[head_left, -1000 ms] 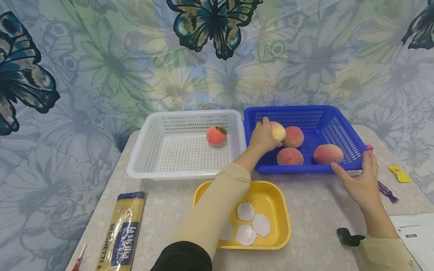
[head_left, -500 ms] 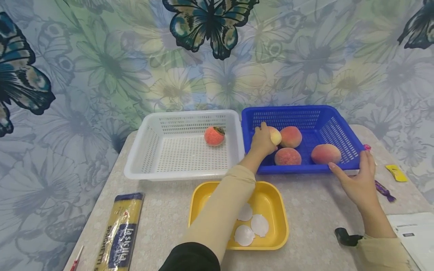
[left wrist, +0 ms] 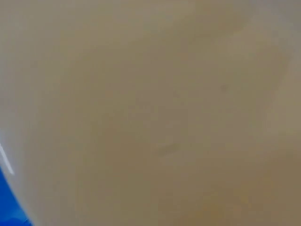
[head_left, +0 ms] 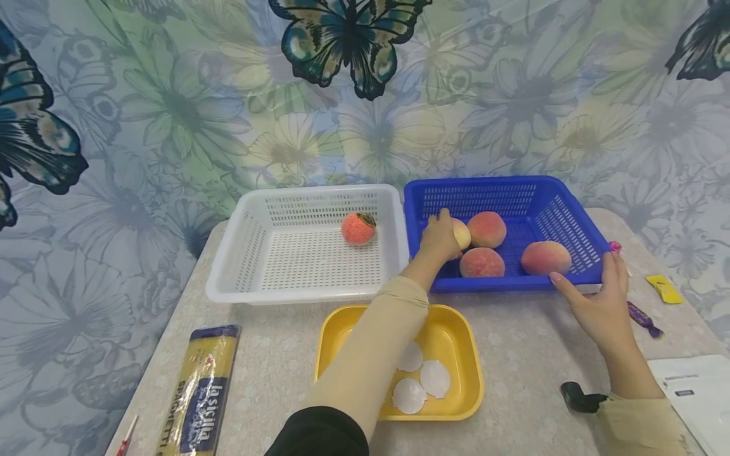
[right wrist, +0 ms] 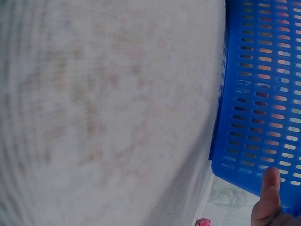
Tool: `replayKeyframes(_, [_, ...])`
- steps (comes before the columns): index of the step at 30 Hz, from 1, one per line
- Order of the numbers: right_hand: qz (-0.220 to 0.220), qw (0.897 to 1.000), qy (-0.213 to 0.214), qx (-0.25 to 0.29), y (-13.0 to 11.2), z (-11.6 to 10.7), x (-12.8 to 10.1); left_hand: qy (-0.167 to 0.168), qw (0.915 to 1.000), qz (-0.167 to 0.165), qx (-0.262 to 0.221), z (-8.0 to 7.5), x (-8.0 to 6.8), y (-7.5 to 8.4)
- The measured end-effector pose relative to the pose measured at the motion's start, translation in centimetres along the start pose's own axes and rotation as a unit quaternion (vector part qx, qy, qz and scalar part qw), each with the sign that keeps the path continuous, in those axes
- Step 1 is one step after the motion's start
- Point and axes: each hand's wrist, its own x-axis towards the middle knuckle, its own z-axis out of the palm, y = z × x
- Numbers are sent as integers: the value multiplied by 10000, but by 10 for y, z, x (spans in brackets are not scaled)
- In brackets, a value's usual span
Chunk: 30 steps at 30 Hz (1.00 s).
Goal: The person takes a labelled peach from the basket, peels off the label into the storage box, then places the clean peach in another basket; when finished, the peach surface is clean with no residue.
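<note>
In the head view my left hand (head_left: 440, 239) holds a pale yellow peach (head_left: 461, 234) at the left end of the blue basket (head_left: 519, 284). Its fingers partly hide that fruit. Several other peaches lie in the basket: one (head_left: 487, 229) behind, one (head_left: 482, 263) near the front wall, one (head_left: 545, 258) to the right. My right hand (head_left: 604, 307) grips the basket's front right corner, thumb at the front rim and fingers at the end. A finger (right wrist: 270, 181) also touches the wall in the right wrist view. The left wrist view is a beige blur.
Left of the blue basket stands a white basket (head_left: 228, 296) with an orange-red fruit (head_left: 358, 228). A yellow tray (head_left: 472, 380) with white discs (head_left: 435, 379) is in front. A spaghetti pack (head_left: 199, 392), candies (head_left: 664, 289) and a black object (head_left: 580, 398) lie around.
My left hand has lowered slightly with the pale peach, deeper into the blue basket. My right hand stays at the corner. The whole view has shifted a little.
</note>
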Motion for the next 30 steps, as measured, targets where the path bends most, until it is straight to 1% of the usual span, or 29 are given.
replayKeyframes(2, [-43, 10000, 4, 21, -1, 1, 0, -23, 10000, -18, 55, -2, 0, -1])
replayKeyframes(4, [-63, 10000, -8, 29, -3, 1, 0, -26, 9998, 39, 176, -5, -1, -1])
replayKeyframes(7, [-58, 10000, -27, 25, -4, 1, 0, 9, 9991, 221, 370, -10, -3, 0])
replayKeyframes(10, [-18, 10000, -39, 3, -3, 0, 0, 79, 9971, 539, 530, -20, -7, 2])
replayKeyframes(13, [41, 10000, -61, -12, -1, 0, -1, 32, 9949, 855, 533, -33, -15, 6])
replayKeyframes(16, [94, 9999, -86, -43, 0, -1, -2, -151, 9932, 1082, 409, -50, -27, 10])
replayKeyframes(19, [101, 9999, -66, -52, 0, -2, -2, -404, 9911, 1253, 209, -72, -41, 9])
replayKeyframes(22, [101, 9999, -21, -81, -2, -2, -3, -581, 9873, 1477, -111, -98, -51, 2])
replayKeyframes(24, [115, 9999, -4, -118, -4, -3, -4, -642, 9846, 1582, -369, -115, -58, -7])
replayKeyframes(26, [132, 9997, 30, -186, -7, -4, -6, -580, 9833, 1610, -618, -131, -64, -19])
replayKeyframes(28, [200, 9993, 66, -300, -11, -6, -8, -451, 9840, 1502, -852, -146, -71, -32])
replayKeyframes(30, [233, 9987, 126, -445, -17, -8, -11, -254, 9845, 1374, -1060, -159, -77, -49])
